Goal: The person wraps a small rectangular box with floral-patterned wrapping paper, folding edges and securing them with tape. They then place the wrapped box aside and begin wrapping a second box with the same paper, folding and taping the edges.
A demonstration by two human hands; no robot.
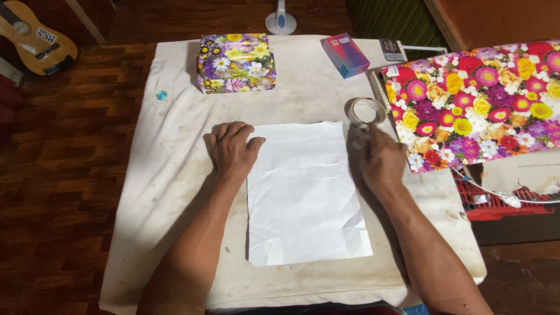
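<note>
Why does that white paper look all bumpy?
The white sheet of paper is creased all over, as if crumpled and flattened. The left hand rests at its top-left corner. The off-white tablecloth is stained.

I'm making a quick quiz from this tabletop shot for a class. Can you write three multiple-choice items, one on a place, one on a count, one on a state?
1. Where is the tape roll?
A. on the floor
B. by the white paper's top right corner
C. on top of the wrapped box

2. How many boxes lie at the table's far edge?
A. two
B. four
C. none

3. How does the left hand lie?
A. in a fist in the air
B. flat, at the paper's left edge
C. gripping the tape roll

Key: 1 B, the roll lies just past the corner of the paper, at the right hand. 2 A, a floral box and a small pink-blue box. 3 B, palm down, fingers spread.
</note>
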